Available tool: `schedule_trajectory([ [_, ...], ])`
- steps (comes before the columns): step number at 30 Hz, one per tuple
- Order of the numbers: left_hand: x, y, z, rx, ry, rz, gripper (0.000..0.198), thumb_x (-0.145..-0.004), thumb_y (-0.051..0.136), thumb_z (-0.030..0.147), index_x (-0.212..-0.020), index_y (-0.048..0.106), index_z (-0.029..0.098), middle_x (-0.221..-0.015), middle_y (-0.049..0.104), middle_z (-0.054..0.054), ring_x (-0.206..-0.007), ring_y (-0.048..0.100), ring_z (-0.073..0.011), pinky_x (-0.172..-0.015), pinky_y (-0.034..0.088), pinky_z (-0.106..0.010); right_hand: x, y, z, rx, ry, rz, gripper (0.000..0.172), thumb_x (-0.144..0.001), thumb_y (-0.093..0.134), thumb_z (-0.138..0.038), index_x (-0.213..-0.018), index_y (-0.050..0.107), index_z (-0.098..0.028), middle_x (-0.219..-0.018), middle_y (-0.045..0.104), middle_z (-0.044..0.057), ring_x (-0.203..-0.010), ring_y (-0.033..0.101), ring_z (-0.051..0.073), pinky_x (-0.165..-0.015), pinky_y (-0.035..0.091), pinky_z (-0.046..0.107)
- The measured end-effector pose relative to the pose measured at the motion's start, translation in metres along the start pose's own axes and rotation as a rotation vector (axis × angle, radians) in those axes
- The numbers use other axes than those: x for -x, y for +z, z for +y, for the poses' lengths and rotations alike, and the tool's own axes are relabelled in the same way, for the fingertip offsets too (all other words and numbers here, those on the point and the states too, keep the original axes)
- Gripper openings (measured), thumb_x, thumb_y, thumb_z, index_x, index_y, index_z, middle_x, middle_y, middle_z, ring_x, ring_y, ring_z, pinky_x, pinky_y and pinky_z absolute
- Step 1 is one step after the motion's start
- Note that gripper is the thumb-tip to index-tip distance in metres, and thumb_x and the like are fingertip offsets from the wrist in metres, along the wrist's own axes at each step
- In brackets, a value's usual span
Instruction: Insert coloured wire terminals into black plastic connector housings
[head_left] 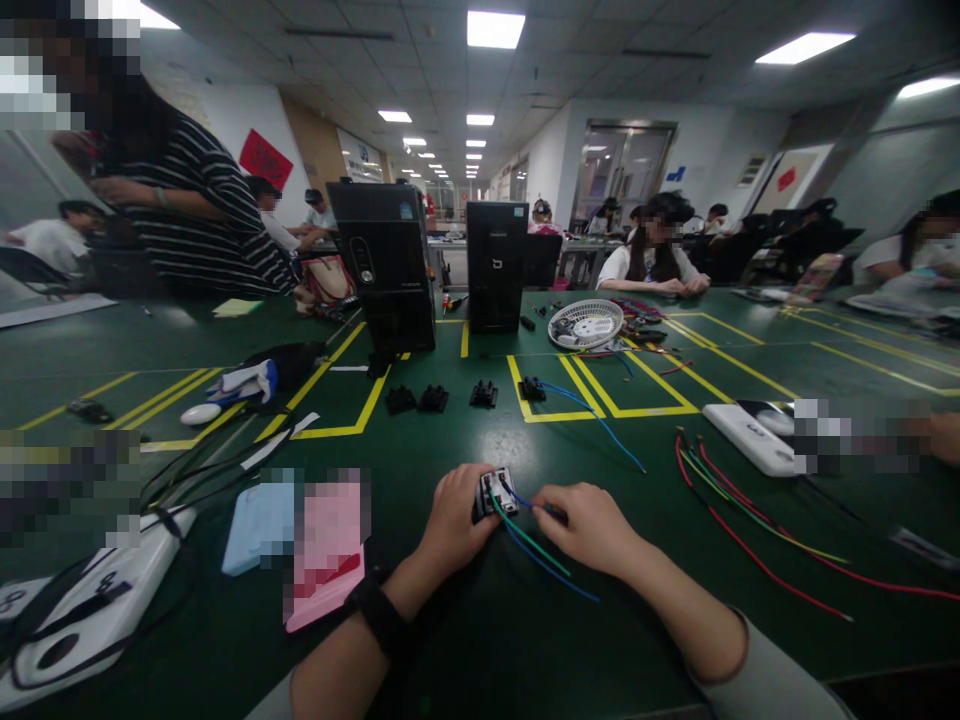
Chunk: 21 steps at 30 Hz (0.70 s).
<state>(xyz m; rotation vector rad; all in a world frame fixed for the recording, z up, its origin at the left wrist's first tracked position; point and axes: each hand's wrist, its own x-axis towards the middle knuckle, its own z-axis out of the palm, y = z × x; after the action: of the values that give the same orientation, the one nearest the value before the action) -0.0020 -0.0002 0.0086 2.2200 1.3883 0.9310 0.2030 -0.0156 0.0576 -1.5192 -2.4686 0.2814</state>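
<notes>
The small block [498, 490] has a pale face with dark fittings and dark sides; it faces up toward the camera, the left hand [459, 512] wrapping its 9 o'clock side. A short stretch of blue wire [520, 499] runs from its face toward 4 o'clock into the fingertips of the right hand [581, 525]. A green wire [534, 542] curves loosely from the face to 5 o'clock. Just below it trails a longer blue strand [555, 573], its upper end hidden, its free tip also at 5 o'clock.
</notes>
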Motion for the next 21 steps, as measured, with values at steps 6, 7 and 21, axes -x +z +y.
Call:
schedule_trajectory([
  [6, 0.000, 0.000, -0.001, 0.006, -0.013, -0.004, 0.040, -0.072, 0.061, 0.023, -0.111, 0.049, 0.024, -0.108, 0.058, -0.005, -0.103, 0.052, -0.0250, -0.091, 0.037, -0.040, 0.000, 0.004, -0.001, -0.091, 0.018, 0.130, 0.022, -0.087, 0.046, -0.029, -0.089, 0.067, -0.024, -0.070, 0.068, -0.001, -0.064, 0.062, 0.014, -0.058, 0.035, 0.023],
  [7, 0.000, 0.000, -0.001, 0.005, -0.016, -0.004, 0.040, -0.072, 0.061, 0.023, -0.111, 0.049, 0.024, -0.108, 0.058, -0.005, -0.103, 0.052, -0.0249, -0.091, 0.037, -0.040, 0.000, 0.006, -0.001, -0.103, -0.001, 0.145, 0.022, -0.087, 0.046, -0.029, -0.090, 0.067, -0.024, -0.071, 0.068, -0.001, -0.065, 0.062, 0.014, -0.059, 0.036, 0.023],
  [21, 0.000, 0.000, -0.001, -0.004, 0.003, 0.004, 0.040, -0.073, 0.061, 0.024, -0.111, 0.050, 0.023, -0.108, 0.058, -0.005, -0.103, 0.052, -0.0244, -0.091, 0.038, -0.039, 0.001, 0.004, 0.004, 0.005, -0.057, 0.002, 0.020, -0.087, 0.048, -0.029, -0.094, 0.066, -0.028, -0.074, 0.069, 0.000, -0.067, 0.064, 0.016, -0.057, 0.035, 0.024],
])
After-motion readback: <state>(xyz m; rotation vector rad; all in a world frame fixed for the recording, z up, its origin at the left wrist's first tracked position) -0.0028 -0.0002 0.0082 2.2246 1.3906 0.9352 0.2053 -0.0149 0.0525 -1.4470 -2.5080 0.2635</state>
